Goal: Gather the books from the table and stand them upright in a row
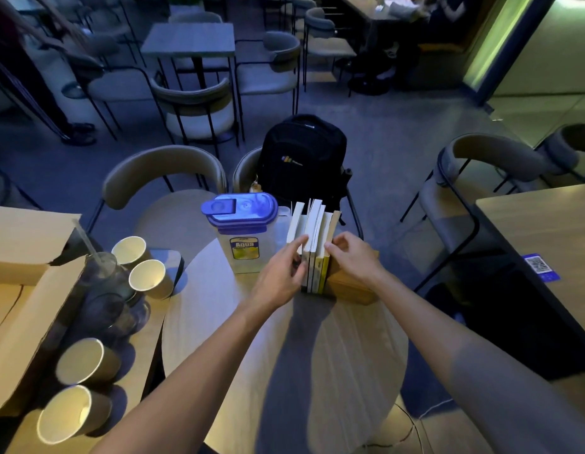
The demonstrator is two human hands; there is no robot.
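Now both hands, left (281,276) and right (353,253), flank upright books (312,237), fingers touching.

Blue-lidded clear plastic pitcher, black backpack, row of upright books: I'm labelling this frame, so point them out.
Blue-lidded clear plastic pitcher (243,253): head view, yellow label.
Black backpack (302,152): head view, front panel.
Row of upright books (312,224): head view, top page edges.

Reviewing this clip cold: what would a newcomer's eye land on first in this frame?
First, the row of books standing upright at the far middle of the round table, with the left hand and right hand pressed to either side. Next, the clear pitcher with a blue lid just left of them, and the black backpack on the chair behind.
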